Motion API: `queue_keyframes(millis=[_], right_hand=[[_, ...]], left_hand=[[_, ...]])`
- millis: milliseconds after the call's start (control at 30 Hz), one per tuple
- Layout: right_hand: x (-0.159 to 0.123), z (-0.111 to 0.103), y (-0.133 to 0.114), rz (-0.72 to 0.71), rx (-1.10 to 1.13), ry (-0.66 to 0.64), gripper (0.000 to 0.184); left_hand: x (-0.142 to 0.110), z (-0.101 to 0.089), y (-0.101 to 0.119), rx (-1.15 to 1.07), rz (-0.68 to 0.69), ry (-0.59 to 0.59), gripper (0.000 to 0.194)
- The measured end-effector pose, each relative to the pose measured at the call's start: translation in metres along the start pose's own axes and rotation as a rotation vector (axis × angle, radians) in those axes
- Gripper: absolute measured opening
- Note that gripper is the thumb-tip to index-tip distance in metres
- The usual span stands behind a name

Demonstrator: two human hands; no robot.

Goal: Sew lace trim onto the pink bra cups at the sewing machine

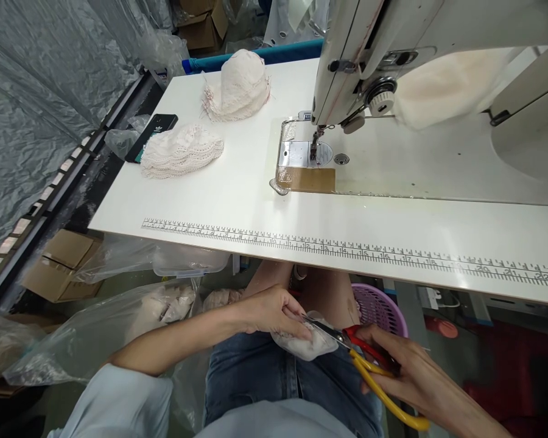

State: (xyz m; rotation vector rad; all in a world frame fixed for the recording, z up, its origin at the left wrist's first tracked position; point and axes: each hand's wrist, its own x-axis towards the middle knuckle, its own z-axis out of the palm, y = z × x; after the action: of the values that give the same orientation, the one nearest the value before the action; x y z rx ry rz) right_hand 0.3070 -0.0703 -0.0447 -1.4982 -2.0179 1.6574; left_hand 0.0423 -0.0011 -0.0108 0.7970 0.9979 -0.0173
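Observation:
Over my lap, my left hand (276, 311) pinches a small piece of white fabric (305, 345), thumb and fingers closed at its upper edge. My right hand (404, 368) is wrapped around a pair of scissors (357, 359) with one red and one yellow handle. The blades point left and lie over the fabric, their tips close to my left fingertips. Whether thread or cloth sits between the blades is too small to tell.
A sewing machine (347, 79) stands on the white table (237, 201), whose front edge carries a printed ruler. A stack of lace-edged pieces (182, 151), a cream fabric pile (244, 82) and a black phone (158, 128) lie on the left. A purple basket (383, 307) is below.

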Motion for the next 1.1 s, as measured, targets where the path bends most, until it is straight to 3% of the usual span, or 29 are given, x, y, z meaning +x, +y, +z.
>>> queue_keyframes(millis=[167,333,500,667,900,1100], right_hand=[[0.0,-0.002,-0.002,-0.028,-0.091,0.02,0.018],[-0.005,-0.003,0.001,0.068,-0.096,0.088,0.037],[-0.005,0.001,-0.005,0.075,0.099,0.108,0.037],[0.007,0.01,-0.028,0.021,0.306,0.167,0.042],[0.032,0.025,-0.057,-0.048,0.522,0.172,0.038],[0.038,0.032,-0.061,-0.029,0.599,0.174,0.036]], left_hand=[[0.001,-0.001,0.002,0.035,-0.013,0.017,0.052],[0.0,-0.002,-0.001,0.045,-0.008,0.014,0.054],[-0.003,-0.005,-0.005,0.101,0.061,-0.027,0.05],[-0.007,-0.003,-0.006,0.218,0.161,-0.068,0.05],[-0.012,0.005,0.0,0.402,0.246,0.08,0.032],[-0.015,0.003,-0.001,0.422,0.306,0.101,0.035]])
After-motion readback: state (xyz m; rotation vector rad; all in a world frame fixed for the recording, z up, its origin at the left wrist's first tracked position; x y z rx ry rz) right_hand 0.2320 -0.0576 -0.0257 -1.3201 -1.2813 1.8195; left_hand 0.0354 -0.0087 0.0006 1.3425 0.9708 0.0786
